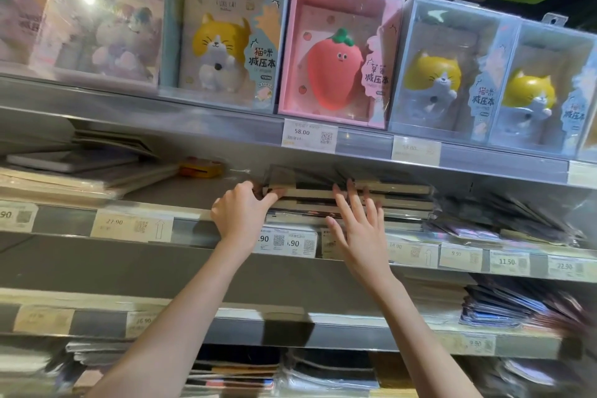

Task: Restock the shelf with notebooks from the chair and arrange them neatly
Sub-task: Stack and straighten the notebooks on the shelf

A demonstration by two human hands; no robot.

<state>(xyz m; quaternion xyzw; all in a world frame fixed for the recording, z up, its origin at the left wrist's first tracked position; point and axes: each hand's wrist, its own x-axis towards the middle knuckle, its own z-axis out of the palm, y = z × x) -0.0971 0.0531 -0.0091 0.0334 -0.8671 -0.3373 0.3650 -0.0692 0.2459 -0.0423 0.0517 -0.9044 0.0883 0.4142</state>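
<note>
A flat stack of wrapped notebooks [397,200] lies on the second shelf [181,191], under the boxed toys. My left hand [240,207] rests at the stack's left front corner, thumb and fingers touching the top notebook's edge. My right hand [357,220] is spread flat against the stack's front edge, fingers apart and pointing up. Neither hand is closed around a notebook. The chair is out of view.
Boxed cat and strawberry squishy notebooks [336,58] fill the top shelf. More notebook piles lie at the left [80,171] and right [504,220] of the same shelf, and on lower shelves [323,371]. Price tags [287,241] line the shelf rails. A yellow item [202,166] sits behind.
</note>
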